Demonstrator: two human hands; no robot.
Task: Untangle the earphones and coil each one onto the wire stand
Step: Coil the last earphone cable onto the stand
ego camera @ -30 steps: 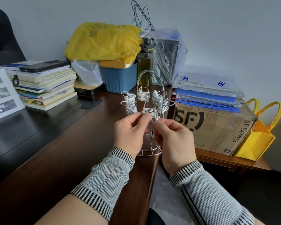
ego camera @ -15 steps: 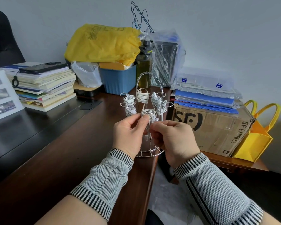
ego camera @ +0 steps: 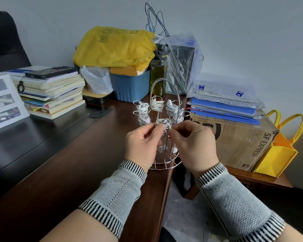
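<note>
A chrome wire stand (ego camera: 164, 165) with an arched handle stands near the desk's right edge. Several of its arms carry coiled white earphones (ego camera: 157, 105). On the nearest arm sits a half-wound white earphone coil (ego camera: 163, 122). My left hand (ego camera: 143, 145) pinches this coil from the left with thumb and forefinger. My right hand (ego camera: 193, 144) pinches the white cord just right of the coil. Two earbuds (ego camera: 174, 150) dangle below between my hands, inside the stand's frame.
A brown desk (ego camera: 77, 172) runs under the stand, its right edge just beside the base. Behind stand a blue bin (ego camera: 129, 86), a green bottle (ego camera: 158, 70) and a book stack (ego camera: 51, 91). A cardboard box (ego camera: 234, 138) and yellow bag (ego camera: 278, 151) sit right.
My hands have stayed at the nearest arm; the right hand has shifted slightly around the cord. The stand has not moved.
</note>
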